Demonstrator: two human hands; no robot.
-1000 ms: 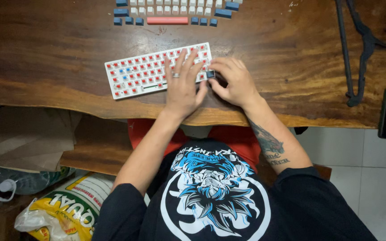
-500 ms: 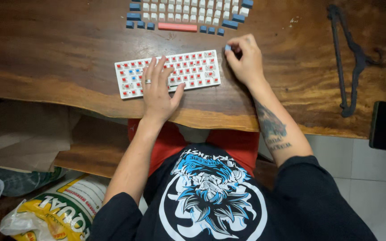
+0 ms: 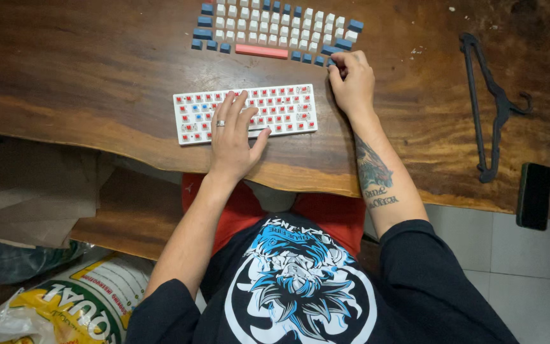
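Observation:
A white keyboard [image 3: 281,108] without keycaps, showing red and a few blue switches, lies on the wooden table [image 3: 97,76]. My left hand [image 3: 233,137], with a ring on one finger, rests flat on the keyboard's middle, fingers spread. Beyond the keyboard, loose white and blue keycaps [image 3: 268,25] are laid out in rows, with a long red bar keycap [image 3: 262,51] in the nearest row. My right hand [image 3: 351,79] is at the right end of that nearest row. Its fingertips pinch a small blue keycap [image 3: 330,62] just above the table.
A black clothes hanger [image 3: 488,108] lies on the table at the right. A black phone [image 3: 534,195] sits at the table's near right edge. Under the table at the left are a printed yellow-and-white sack [image 3: 77,306] and brown cardboard [image 3: 33,204].
My right hand took a blue keycap from the keyboard's right end and carried it up to the keycap rows. My left hand slid left along the keyboard.

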